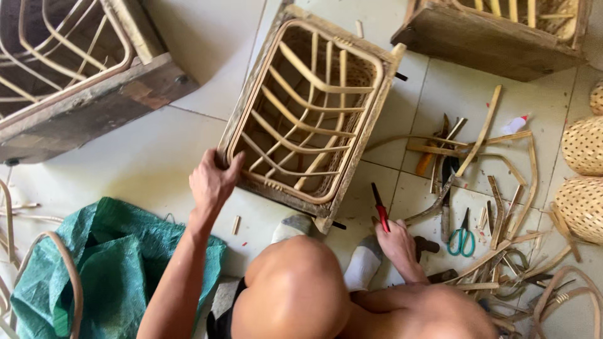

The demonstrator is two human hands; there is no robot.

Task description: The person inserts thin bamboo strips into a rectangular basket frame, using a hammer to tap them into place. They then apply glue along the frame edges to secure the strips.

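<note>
Rattan strips line the wooden frame mould [308,110] at frame centre, hemmed by two other moulds in the upper corners. Left hand [212,179] grips its lower-left rim; right hand [396,242] holds red-handled pliers [379,207]. Bare tile [144,157] lies open at left.

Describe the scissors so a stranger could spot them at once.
Start at the wooden frame in the middle of the tiled floor, then look right and down to the pile of bamboo strips. The scissors lie there, the only tool with teal loop handles.
</note>
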